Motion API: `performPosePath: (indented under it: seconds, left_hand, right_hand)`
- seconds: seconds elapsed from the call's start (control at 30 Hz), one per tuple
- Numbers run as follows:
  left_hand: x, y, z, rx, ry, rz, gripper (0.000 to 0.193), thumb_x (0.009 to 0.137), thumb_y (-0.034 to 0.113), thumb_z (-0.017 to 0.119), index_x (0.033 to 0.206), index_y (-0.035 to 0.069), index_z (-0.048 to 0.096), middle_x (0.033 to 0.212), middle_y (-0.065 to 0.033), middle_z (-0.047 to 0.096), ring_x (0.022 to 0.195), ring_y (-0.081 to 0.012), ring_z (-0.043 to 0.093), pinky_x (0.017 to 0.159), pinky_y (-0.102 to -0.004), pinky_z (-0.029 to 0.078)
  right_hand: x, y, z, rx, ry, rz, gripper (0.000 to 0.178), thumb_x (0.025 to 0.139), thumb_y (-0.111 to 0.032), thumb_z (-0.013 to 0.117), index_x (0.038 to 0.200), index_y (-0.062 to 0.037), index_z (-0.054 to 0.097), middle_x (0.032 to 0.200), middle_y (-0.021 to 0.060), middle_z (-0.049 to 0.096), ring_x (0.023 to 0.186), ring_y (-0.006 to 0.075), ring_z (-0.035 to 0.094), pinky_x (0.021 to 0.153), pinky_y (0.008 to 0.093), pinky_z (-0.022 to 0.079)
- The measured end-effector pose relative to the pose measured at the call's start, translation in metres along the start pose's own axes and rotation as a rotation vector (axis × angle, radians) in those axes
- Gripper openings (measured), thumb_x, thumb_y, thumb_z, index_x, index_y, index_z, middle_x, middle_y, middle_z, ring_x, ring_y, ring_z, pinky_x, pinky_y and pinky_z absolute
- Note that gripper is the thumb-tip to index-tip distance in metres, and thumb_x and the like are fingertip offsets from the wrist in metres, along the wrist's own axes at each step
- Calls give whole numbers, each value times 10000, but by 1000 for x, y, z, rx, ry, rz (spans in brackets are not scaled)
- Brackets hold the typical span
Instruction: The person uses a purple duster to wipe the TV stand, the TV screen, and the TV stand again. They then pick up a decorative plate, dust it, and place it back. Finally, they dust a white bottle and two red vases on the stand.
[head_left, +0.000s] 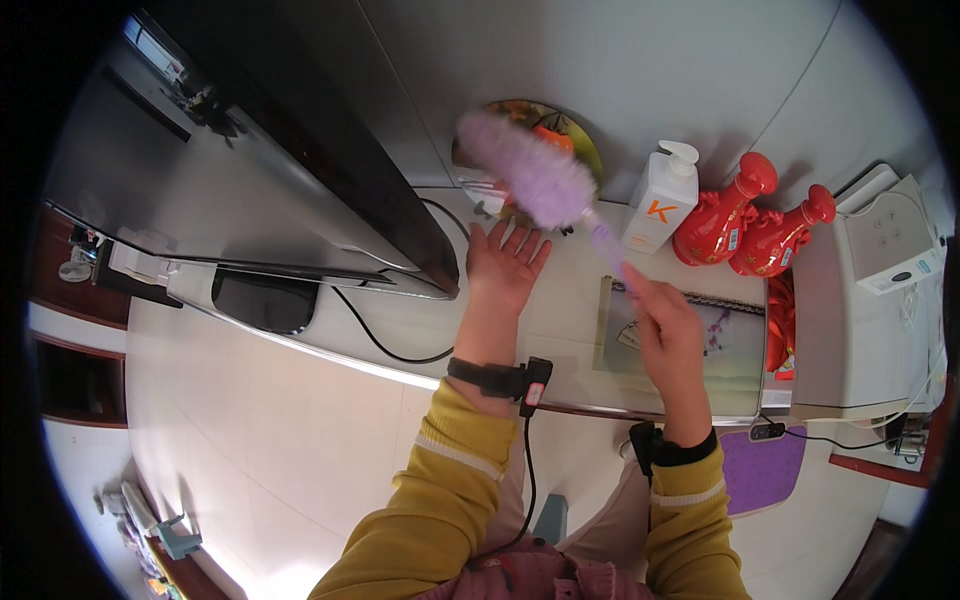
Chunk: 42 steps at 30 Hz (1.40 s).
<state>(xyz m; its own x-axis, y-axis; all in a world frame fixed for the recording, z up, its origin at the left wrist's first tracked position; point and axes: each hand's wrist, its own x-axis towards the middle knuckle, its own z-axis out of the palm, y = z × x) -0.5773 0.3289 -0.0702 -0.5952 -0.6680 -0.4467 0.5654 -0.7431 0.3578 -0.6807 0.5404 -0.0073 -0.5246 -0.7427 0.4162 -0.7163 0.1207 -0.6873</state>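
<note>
Gripped in my right hand (668,325) is the handle of a fluffy purple duster (535,172). Its head is slightly blurred and lies across the front of a round decorative plate (572,130), covering much of it; whether they touch I cannot tell. My left hand (507,268) is open, palm up with fingers spread, just below the duster head and near the plate's lower edge. Nothing rests in that palm. Beneath my right hand, a spiral-bound calendar or pad (735,345) lies flat on the white cabinet top (560,375).
A large television (330,190) stands on the left, its black cable (385,350) curling over the cabinet top. White pump bottle (662,200), two red vase-shaped bottles (722,215) and a white appliance (890,240) stand to the right. A purple mat (765,470) lies on the floor.
</note>
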Motion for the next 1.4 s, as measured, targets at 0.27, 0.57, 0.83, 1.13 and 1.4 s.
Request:
performPosePath:
  seconds: [0.27,0.57,0.83,1.13,1.4]
  left_hand:
    - [2,-1,2,-13,75,-5,580,993,348,492,1467,78,292,1454,-150,344,1328,-331,394,1089,-524,372]
    - [-16,-19,21,616,190,469,653,930,244,591,1484,91,282,1457,-140,363,1341,-289,384,1084,-457,371]
    - [-8,-31,17,1309,67,948,831,809,133,723,1496,54,261,1439,-176,395,1365,-343,362,1055,-406,389]
    - [-7,-26,18,833,114,488,810,862,167,663,1532,65,219,1480,-111,386,1301,-260,444,1014,-363,421]
    - [-10,-14,23,533,48,332,688,913,218,557,1520,82,264,1499,-47,366,1256,-217,459,996,-377,420]
  right_hand:
    - [-4,5,-13,133,134,-84,420,901,21,565,1300,-102,605,932,132,653,824,234,625,747,303,493]
    - [-14,12,-16,156,119,62,410,923,-1,566,1328,-64,580,864,86,622,760,183,567,710,275,462]
    - [-22,8,-41,917,-120,560,385,988,-68,514,1369,-102,559,839,-44,589,638,9,431,577,165,348]
    - [-22,6,-31,786,-103,508,402,1017,-112,466,1417,-77,490,829,-2,574,509,1,315,439,164,233]
    - [-22,0,-59,986,-276,647,396,1012,-131,476,1400,-57,506,812,19,579,510,16,322,434,176,227]
